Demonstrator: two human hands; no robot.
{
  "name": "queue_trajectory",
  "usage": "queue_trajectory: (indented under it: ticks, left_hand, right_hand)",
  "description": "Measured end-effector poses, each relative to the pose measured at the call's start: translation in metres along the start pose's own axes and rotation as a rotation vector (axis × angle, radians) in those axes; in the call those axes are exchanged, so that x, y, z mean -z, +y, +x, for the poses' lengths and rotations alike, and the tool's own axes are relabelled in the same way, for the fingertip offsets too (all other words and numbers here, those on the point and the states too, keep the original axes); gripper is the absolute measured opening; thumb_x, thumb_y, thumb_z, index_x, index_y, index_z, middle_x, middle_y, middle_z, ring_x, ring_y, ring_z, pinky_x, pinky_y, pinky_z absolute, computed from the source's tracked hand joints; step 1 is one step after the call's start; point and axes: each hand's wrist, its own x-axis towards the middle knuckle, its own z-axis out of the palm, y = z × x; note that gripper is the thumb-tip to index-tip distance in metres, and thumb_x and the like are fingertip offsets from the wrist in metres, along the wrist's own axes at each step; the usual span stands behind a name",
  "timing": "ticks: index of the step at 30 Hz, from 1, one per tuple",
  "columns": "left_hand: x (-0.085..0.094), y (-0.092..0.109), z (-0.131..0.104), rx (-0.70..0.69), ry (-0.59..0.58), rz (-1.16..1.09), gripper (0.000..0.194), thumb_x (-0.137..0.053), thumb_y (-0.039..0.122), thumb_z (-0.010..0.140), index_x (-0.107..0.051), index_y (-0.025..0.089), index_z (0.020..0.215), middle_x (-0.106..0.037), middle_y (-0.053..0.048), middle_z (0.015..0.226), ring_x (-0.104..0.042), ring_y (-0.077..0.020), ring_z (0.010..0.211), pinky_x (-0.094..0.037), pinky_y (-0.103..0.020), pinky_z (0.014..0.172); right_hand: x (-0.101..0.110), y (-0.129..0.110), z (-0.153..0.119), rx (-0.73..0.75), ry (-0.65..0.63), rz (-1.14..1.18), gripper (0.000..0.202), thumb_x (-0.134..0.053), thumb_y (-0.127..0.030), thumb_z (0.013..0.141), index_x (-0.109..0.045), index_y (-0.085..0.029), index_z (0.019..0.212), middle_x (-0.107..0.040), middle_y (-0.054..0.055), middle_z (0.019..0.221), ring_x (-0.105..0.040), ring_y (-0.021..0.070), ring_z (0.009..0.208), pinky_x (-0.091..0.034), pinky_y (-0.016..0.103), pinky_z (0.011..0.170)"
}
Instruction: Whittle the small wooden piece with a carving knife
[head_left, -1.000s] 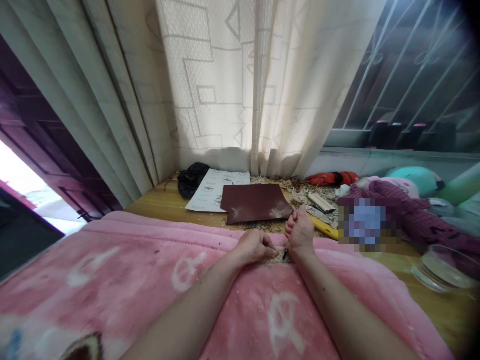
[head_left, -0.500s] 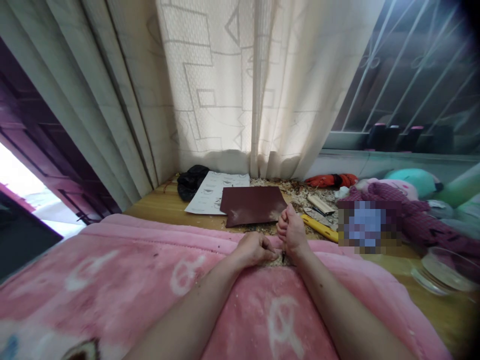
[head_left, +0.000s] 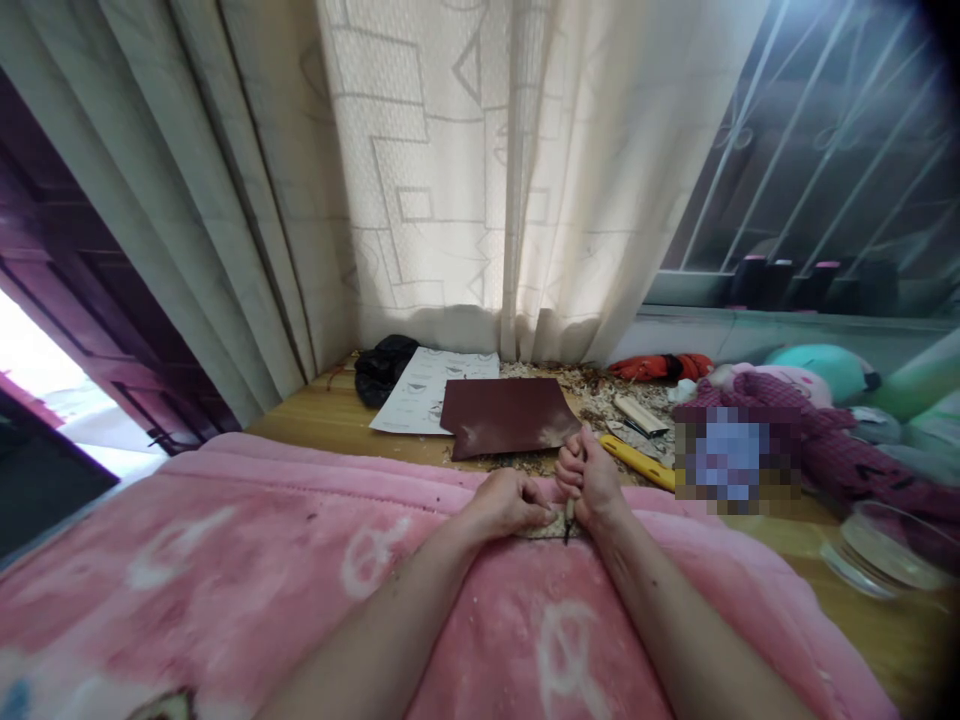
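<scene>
Pinching a pale, speckled flat piece (head_left: 536,531) in the left hand (head_left: 514,503), with thumb and fingertips drawn together at its edge and the other fingers curled in. Can't tell the material; mostly covered by the hand. Clenching a dark-tipped hand tool (head_left: 568,520) in the right hand (head_left: 598,485), with fingers folded into a fist around the pale handle and the tip pointing down just beside the piece. Can't tell if touching. Holding both low between the wrists, at the far edge of the pink blanket (head_left: 300,560). Facing a brown sheet (head_left: 502,412) on the wooden table (head_left: 315,412), partly over a printed white sheet (head_left: 411,398), with a black plastic bag (head_left: 384,370) beside that. Seeing shavings (head_left: 536,370) scattered behind, plus a cream block (head_left: 639,412) and a yellow tool (head_left: 634,461) past the right fist. Also spotting a clear bowl (head_left: 881,560), well apart at far right.
</scene>
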Motion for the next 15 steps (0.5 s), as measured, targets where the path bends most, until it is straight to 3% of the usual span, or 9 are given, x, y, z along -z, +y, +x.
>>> queue_trajectory:
  ticks: [4, 15]
  left_hand:
    - [0.000, -0.003, 0.001, -0.044, -0.005, -0.014, 0.034, -0.057, 0.042, 0.064, -0.067, 0.010, 0.067, -0.046, 0.003, 0.051, -0.034, -0.0067, 0.049, -0.022, -0.020, 0.045]
    - [-0.001, -0.002, 0.000, -0.029, -0.017, -0.086, 0.033, -0.056, 0.041, 0.062, -0.066, 0.009, 0.066, -0.043, 0.003, 0.050, -0.031, -0.0062, 0.047, -0.020, -0.020, 0.042]
  right_hand:
    - [0.005, -0.015, 0.001, -0.032, -0.125, 0.013, 0.037, -0.043, -0.050, 0.077, -0.030, -0.020, 0.058, -0.017, -0.011, 0.039, -0.005, 0.0047, 0.032, -0.007, 0.013, 0.026]
    - [0.004, -0.020, -0.006, 0.189, -0.065, 0.114, 0.034, -0.040, -0.043, 0.080, -0.034, -0.020, 0.056, -0.020, -0.009, 0.039, -0.007, 0.0055, 0.031, -0.012, 0.014, 0.024]
